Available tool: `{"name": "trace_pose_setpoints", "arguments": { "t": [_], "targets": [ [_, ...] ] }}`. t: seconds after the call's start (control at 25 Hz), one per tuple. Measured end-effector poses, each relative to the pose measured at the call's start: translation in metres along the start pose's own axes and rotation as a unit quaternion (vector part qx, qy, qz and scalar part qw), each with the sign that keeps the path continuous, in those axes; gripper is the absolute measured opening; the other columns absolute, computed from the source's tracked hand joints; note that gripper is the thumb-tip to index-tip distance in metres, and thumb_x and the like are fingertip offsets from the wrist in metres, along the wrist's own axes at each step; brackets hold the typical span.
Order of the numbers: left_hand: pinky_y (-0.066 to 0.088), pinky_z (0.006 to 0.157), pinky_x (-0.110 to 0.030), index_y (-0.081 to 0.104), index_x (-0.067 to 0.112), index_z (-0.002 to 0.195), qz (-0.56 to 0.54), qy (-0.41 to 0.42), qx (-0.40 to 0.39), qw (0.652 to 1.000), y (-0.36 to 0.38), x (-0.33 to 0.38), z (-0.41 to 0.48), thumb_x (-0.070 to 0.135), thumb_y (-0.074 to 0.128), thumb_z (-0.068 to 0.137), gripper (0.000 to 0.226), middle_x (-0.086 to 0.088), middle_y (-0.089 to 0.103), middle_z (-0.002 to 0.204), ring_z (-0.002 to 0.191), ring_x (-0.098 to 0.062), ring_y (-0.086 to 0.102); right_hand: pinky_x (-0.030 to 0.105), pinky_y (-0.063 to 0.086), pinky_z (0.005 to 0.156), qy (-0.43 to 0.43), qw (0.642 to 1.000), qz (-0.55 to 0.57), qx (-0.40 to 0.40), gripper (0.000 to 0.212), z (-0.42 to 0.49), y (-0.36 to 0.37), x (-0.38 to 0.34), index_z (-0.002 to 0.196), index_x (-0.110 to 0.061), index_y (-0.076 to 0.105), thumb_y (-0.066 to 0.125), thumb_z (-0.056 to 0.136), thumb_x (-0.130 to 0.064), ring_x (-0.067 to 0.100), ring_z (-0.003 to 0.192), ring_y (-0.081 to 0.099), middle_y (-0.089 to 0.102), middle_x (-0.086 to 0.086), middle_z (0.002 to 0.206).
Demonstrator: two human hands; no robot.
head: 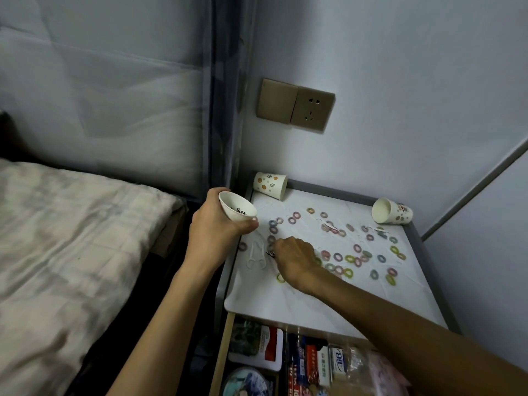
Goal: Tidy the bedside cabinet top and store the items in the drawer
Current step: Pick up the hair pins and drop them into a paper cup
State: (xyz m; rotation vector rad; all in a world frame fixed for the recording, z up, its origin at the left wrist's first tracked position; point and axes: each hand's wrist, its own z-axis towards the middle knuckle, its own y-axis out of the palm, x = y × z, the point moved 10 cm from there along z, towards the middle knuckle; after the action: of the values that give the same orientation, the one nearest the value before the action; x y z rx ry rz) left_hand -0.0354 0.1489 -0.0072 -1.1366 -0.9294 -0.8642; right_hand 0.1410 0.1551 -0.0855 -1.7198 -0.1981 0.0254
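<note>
The left hand grips a paper cup tilted at the cabinet top's left edge; just right of the cup, the right hand curls downward, its catch hidden, so best keep the cup low and close while gathering the hair ties scattered farther right.

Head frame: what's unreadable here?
All head view.
Right hand: its own back hides the fingers, so a pinch on the dark pins is unconfirmed.
Paper cup in left hand: dark marks inside, too dim to identify.
Open drawer: cut by the bottom edge, partly behind the right forearm.
Hair rings: some lie under that hand and forearm, count hidden.
</note>
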Motion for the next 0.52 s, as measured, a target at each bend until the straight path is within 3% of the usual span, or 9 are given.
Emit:
{"name": "trace_pose_setpoints", "arguments": {
  "t": [0.08, 0.24, 0.32, 0.4, 0.52],
  "targets": [
    [0.040, 0.057, -0.001, 0.052, 0.032, 0.108, 0.001, 0.000, -0.004, 1.000, 0.003, 0.001, -0.001, 0.031, 0.090, 0.059, 0.062, 0.016, 0.061, 0.089, 0.081, 0.006, 0.055, 0.034, 0.041, 0.072, -0.013, 1.000, 0.013, -0.014, 0.030, 0.001, 0.003, 0.002, 0.113, -0.004, 0.058, 0.064, 0.084, -0.003, 0.034, 0.103, 0.063, 0.065, 0.017, 0.113],
    [0.039, 0.057, -0.001, 0.052, 0.033, 0.107, 0.008, 0.000, -0.013, 1.000, 0.008, -0.001, -0.002, 0.031, 0.091, 0.059, 0.062, 0.015, 0.062, 0.089, 0.081, 0.008, 0.055, 0.032, 0.044, 0.068, 0.027, 0.994, 0.102, 0.009, 0.014, 0.008, -0.007, 0.025, 0.105, -0.007, 0.058, 0.053, 0.093, -0.011, 0.033, 0.096, 0.064, 0.067, 0.016, 0.106],
    [0.040, 0.056, -0.006, 0.052, 0.033, 0.106, 0.009, -0.002, -0.018, 1.000, 0.011, -0.001, -0.002, 0.030, 0.091, 0.059, 0.061, 0.015, 0.063, 0.090, 0.082, 0.007, 0.056, 0.032, 0.050, 0.072, 0.052, 0.974, 0.218, 0.031, 0.008, 0.011, -0.016, 0.041, 0.098, -0.010, 0.059, 0.056, 0.092, -0.012, 0.028, 0.092, 0.066, 0.070, 0.011, 0.098],
    [0.041, 0.057, -0.009, 0.052, 0.032, 0.107, 0.009, 0.001, -0.024, 1.000, 0.014, 0.000, -0.004, 0.028, 0.090, 0.059, 0.061, 0.013, 0.063, 0.091, 0.083, 0.005, 0.057, 0.022, 0.050, 0.064, 0.064, 0.941, 0.325, 0.065, 0.011, 0.010, -0.026, 0.055, 0.096, -0.015, 0.062, 0.053, 0.092, -0.011, 0.014, 0.080, 0.068, 0.074, 0.002, 0.088],
    [0.043, 0.049, -0.007, 0.051, 0.031, 0.107, 0.001, 0.008, -0.034, 0.999, 0.020, 0.003, -0.006, 0.024, 0.090, 0.060, 0.061, 0.012, 0.061, 0.091, 0.080, 0.000, 0.059, 0.014, 0.044, 0.058, 0.069, 0.916, 0.383, 0.092, 0.018, 0.011, -0.037, 0.070, 0.099, -0.018, 0.072, 0.057, 0.090, -0.014, 0.002, 0.070, 0.065, 0.073, -0.010, 0.078]
  ]
}}
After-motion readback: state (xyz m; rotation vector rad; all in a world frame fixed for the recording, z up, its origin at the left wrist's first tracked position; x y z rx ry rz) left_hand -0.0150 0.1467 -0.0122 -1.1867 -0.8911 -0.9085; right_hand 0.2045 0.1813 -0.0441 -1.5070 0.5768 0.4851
